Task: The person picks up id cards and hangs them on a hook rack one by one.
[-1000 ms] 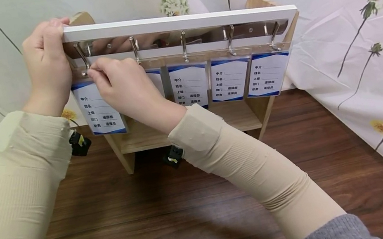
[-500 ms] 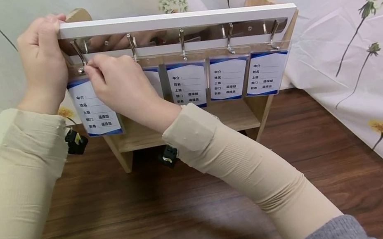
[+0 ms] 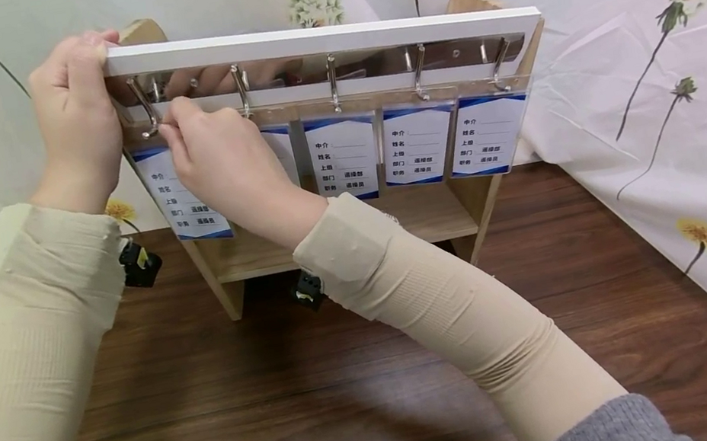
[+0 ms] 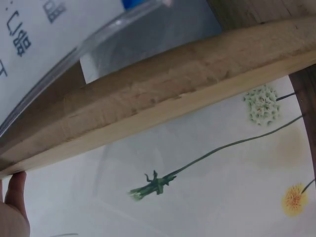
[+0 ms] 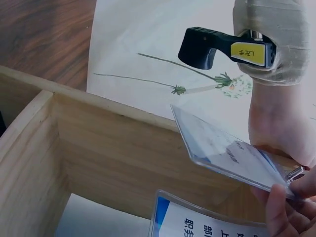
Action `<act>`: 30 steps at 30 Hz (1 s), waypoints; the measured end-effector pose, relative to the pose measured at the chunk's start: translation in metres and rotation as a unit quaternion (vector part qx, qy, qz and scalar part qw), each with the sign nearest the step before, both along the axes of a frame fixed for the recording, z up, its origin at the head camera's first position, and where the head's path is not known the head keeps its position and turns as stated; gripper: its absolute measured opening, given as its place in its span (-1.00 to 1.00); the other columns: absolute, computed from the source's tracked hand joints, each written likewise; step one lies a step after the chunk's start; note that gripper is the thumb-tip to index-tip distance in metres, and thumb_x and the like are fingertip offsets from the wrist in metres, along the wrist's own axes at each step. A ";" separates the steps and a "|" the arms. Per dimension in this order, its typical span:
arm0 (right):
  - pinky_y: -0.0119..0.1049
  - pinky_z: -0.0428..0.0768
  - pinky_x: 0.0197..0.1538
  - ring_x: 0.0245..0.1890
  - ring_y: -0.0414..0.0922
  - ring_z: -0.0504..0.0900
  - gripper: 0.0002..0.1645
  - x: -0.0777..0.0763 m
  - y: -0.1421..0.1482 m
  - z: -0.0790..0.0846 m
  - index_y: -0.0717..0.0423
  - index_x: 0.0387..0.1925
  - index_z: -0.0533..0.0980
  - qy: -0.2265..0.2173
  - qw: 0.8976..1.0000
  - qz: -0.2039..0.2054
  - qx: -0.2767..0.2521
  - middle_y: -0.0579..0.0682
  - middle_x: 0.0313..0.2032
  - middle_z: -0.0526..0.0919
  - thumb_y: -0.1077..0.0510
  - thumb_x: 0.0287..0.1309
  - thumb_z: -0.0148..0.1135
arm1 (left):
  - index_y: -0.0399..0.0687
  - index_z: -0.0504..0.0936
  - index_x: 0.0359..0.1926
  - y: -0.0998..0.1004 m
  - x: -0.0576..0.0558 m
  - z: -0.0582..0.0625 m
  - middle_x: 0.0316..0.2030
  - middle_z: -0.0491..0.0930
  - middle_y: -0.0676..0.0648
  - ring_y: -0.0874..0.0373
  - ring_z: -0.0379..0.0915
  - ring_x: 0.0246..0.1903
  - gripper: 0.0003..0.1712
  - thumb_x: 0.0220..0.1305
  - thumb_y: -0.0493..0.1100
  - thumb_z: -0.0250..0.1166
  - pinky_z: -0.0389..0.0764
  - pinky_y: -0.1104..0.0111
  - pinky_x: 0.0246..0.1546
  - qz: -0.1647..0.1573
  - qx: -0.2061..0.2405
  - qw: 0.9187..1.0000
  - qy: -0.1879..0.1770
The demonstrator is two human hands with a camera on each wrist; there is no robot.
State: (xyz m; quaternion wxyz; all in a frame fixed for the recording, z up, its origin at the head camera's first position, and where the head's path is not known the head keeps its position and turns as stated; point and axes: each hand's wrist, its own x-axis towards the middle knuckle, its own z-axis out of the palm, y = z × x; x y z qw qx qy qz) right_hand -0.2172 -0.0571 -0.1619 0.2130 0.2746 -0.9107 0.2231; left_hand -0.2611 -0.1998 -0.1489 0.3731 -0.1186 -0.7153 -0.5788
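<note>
My left hand [image 3: 78, 125] grips the left end of the white hook rail [image 3: 323, 31]. In the left wrist view, its fingers show at the lower left beside the wooden side panel [image 4: 163, 79]. With thumb and fingers, my right hand [image 3: 228, 155] pinches the top edge of the leftmost clear badge holder [image 3: 194, 215], right at the tip of the leftmost metal hook [image 3: 143, 109]. That badge holder [image 5: 222, 148] hangs tilted in the right wrist view, its white card printed with blue corners. The right hand partly covers it and the second badge holder [image 3: 282, 147].
More badge holders hang from the other hooks, such as the middle one [image 3: 344, 160] and the rightmost one [image 3: 489, 133]. Below is a wooden shelf [image 3: 429, 216] on a dark wood floor [image 3: 286, 408]. A flower-print cloth [image 3: 632, 53] stands behind.
The lower end of the leftmost badge holder has swung to the right, so it hangs more slanted. My right fingers shifted slightly near the hook. The left hand keeps its grip on the rail.
</note>
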 end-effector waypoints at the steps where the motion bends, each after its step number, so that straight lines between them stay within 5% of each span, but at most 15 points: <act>1: -0.41 0.49 -0.36 -0.40 -0.24 0.60 -0.68 0.000 0.000 0.000 0.04 -0.04 0.47 0.003 1.000 -0.007 0.006 -0.10 -0.42 0.60 0.01 0.53 -0.20 | 0.24 0.54 -0.59 0.000 0.000 0.000 -0.18 0.64 0.19 0.33 0.46 -0.02 -0.57 0.41 -0.15 -0.06 0.40 0.50 -0.06 0.000 -0.001 1.000 -0.002; 11: -0.36 0.52 -0.36 -0.37 -0.21 0.63 -0.68 -0.003 0.001 -0.006 0.08 -0.01 0.38 0.044 0.999 -0.017 0.022 -0.08 -0.40 0.60 -0.01 0.54 -0.24 | 0.22 0.54 -0.61 0.001 0.001 0.000 -0.15 0.65 0.17 0.32 0.46 -0.01 -0.57 0.39 -0.16 -0.05 0.40 0.50 -0.06 -0.003 0.006 1.000 -0.003; 22: -0.42 0.57 -0.03 0.02 -0.24 0.62 -0.56 0.003 0.014 -0.008 0.04 0.26 0.36 0.021 0.999 0.023 -0.008 -0.09 0.16 0.60 -0.04 0.50 -0.09 | 0.21 0.61 -0.53 -0.001 0.004 0.004 -0.03 0.65 0.11 0.31 0.44 0.09 -0.61 0.39 -0.15 -0.03 0.35 0.51 0.15 0.007 0.013 1.000 -0.014; 30: -0.49 0.56 -0.03 -0.09 -0.21 0.64 -0.65 0.016 0.044 -0.010 0.17 0.15 0.47 0.100 0.991 0.074 -0.056 -0.01 0.02 0.66 0.13 0.47 -0.01 | 0.15 0.69 -0.06 0.002 0.015 0.001 -0.14 0.57 0.25 0.38 0.39 -0.10 -0.65 0.50 -0.04 -0.06 0.31 0.49 -0.02 0.025 -0.027 0.999 -0.037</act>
